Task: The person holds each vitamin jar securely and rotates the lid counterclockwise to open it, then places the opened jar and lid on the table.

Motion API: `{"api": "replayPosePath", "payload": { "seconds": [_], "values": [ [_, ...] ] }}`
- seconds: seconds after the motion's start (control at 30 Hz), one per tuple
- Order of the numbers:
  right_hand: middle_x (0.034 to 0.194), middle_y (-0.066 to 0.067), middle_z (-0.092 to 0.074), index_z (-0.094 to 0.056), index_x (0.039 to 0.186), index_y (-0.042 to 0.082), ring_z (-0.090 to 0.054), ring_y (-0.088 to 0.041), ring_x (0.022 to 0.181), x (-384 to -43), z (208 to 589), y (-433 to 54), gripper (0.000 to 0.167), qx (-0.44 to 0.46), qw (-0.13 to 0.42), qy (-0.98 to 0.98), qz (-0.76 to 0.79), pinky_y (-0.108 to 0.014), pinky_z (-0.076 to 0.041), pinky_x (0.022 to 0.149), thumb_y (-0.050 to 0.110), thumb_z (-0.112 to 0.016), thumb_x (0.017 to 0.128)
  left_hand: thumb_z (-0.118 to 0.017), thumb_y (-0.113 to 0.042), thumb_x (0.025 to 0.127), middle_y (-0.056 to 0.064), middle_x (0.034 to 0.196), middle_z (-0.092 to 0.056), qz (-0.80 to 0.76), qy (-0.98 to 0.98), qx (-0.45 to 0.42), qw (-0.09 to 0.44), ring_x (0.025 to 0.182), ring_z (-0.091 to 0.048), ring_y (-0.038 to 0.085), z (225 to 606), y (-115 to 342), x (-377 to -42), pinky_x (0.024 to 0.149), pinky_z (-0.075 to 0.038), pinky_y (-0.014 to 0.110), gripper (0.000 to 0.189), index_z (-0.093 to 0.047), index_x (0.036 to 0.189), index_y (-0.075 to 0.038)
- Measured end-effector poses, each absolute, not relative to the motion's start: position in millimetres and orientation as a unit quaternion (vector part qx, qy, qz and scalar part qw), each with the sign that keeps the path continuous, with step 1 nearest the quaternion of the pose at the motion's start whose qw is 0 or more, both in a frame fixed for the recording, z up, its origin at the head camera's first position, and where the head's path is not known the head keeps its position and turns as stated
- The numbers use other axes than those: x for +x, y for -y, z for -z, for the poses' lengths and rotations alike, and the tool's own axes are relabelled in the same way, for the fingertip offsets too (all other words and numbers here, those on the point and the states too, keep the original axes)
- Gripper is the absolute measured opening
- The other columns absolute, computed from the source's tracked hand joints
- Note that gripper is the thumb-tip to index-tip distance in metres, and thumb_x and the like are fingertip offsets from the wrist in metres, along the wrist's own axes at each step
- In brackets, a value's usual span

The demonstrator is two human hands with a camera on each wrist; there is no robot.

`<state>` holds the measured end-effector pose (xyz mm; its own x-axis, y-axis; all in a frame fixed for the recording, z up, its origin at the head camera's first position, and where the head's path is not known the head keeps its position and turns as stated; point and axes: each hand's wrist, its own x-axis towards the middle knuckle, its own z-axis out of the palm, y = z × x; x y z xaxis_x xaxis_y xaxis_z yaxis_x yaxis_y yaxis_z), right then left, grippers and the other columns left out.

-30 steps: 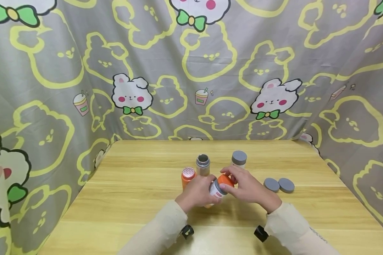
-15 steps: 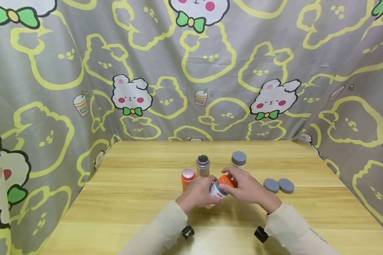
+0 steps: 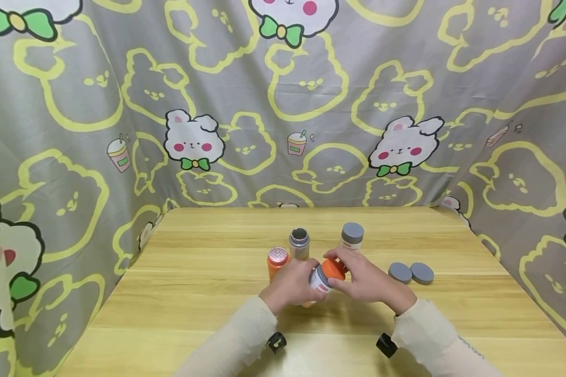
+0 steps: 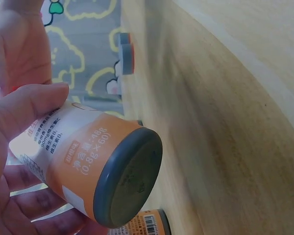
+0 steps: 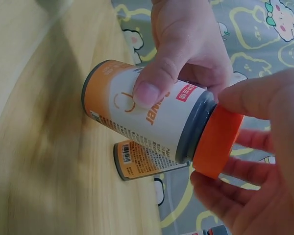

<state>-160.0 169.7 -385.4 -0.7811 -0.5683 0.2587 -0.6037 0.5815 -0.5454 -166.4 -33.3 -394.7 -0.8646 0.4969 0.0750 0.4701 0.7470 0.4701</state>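
Observation:
My left hand (image 3: 290, 285) grips a white and orange supplement bottle (image 5: 147, 112) around its body. The bottle is tilted above the table, its grey base (image 4: 132, 176) toward the left wrist camera. At the bottle's grey neck sits an orange cap (image 5: 218, 139), which my right hand (image 3: 365, 275) holds between thumb and fingers. Just behind my left hand stand an orange bottle (image 3: 278, 258) with a foil-sealed mouth and a grey bottle (image 3: 300, 242) with an uncovered dark mouth.
A grey-capped bottle (image 3: 352, 233) stands behind my right hand. To the right, two grey lids (image 3: 400, 273) lie side by side on the wooden table (image 3: 207, 262). A patterned curtain (image 3: 320, 104) hangs along the table's back and sides.
My right thumb has shifted lower along the orange cap, and more of the cap's front shows. The left hand keeps its grip on the bottle in about the same place.

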Motion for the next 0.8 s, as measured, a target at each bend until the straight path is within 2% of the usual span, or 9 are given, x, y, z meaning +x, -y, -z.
{"api": "replayPosePath", "payload": {
  "seconds": [0.1,0.27,0.4,0.53,0.63,0.73,0.8],
  "values": [
    [0.107,0.003,-0.056,-0.050,0.129,0.009,-0.055,-0.012,0.089,-159.5,385.6,-169.5,0.049,0.330,0.029,0.891,-0.312,-0.038,-0.052,0.073,0.026,-0.071,0.088,-0.088,-0.034,0.066,-0.005,0.081,-0.058,-0.244,-0.934,0.258,0.026,0.065,-0.053,0.008,394.8,33.5,-166.0,0.059,-0.046,0.022,0.052,-0.063,0.104,-0.010],
    [0.100,0.003,-0.057,-0.053,0.124,0.007,-0.052,-0.012,0.078,-160.8,386.5,-167.7,0.050,0.302,0.048,0.902,-0.306,-0.028,-0.049,0.066,0.040,-0.068,0.090,-0.087,-0.036,0.068,-0.005,0.082,-0.059,-0.242,-0.935,0.259,0.028,0.066,-0.053,0.008,395.0,32.6,-166.4,0.060,-0.047,0.022,0.052,-0.063,0.106,-0.010],
    [0.098,0.003,-0.057,-0.055,0.121,0.008,-0.052,-0.012,0.077,-161.8,386.8,-167.9,0.041,0.314,0.047,0.896,-0.311,-0.029,-0.049,0.065,0.029,-0.070,0.089,-0.088,-0.036,0.067,-0.004,0.082,-0.059,-0.238,-0.935,0.261,0.027,0.066,-0.053,0.009,394.5,32.2,-166.1,0.060,-0.046,0.023,0.052,-0.063,0.106,-0.010],
    [0.109,0.002,-0.057,-0.052,0.126,0.009,-0.054,-0.014,0.089,-160.2,386.0,-169.2,0.045,0.338,0.037,0.887,-0.313,-0.038,-0.052,0.075,0.018,-0.071,0.087,-0.088,-0.035,0.067,-0.004,0.082,-0.059,-0.230,-0.936,0.264,0.022,0.066,-0.053,0.008,394.2,32.1,-165.9,0.060,-0.046,0.022,0.053,-0.063,0.106,-0.009],
    [0.112,0.000,-0.057,-0.050,0.129,0.008,-0.055,-0.015,0.093,-159.5,385.5,-168.4,0.047,0.332,0.038,0.892,-0.304,-0.039,-0.051,0.078,0.026,-0.069,0.090,-0.088,-0.035,0.067,-0.004,0.082,-0.060,-0.228,-0.937,0.265,0.021,0.066,-0.053,0.008,393.6,31.6,-165.8,0.060,-0.046,0.022,0.053,-0.063,0.106,-0.010],
    [0.106,0.000,-0.058,-0.052,0.126,0.007,-0.055,-0.012,0.086,-159.8,386.2,-167.5,0.048,0.314,0.038,0.901,-0.297,-0.032,-0.050,0.073,0.038,-0.065,0.092,-0.088,-0.035,0.067,-0.004,0.083,-0.060,-0.231,-0.936,0.265,0.022,0.066,-0.053,0.008,392.8,30.7,-165.5,0.060,-0.047,0.022,0.053,-0.063,0.107,-0.010],
    [0.104,0.000,-0.058,-0.052,0.125,0.006,-0.054,-0.011,0.084,-160.0,387.0,-167.7,0.048,0.308,0.031,0.903,-0.299,-0.029,-0.050,0.071,0.039,-0.065,0.092,-0.088,-0.036,0.067,-0.004,0.083,-0.060,-0.231,-0.936,0.265,0.023,0.067,-0.053,0.008,392.9,30.2,-165.5,0.061,-0.047,0.022,0.053,-0.063,0.107,-0.010]
  ]
}}
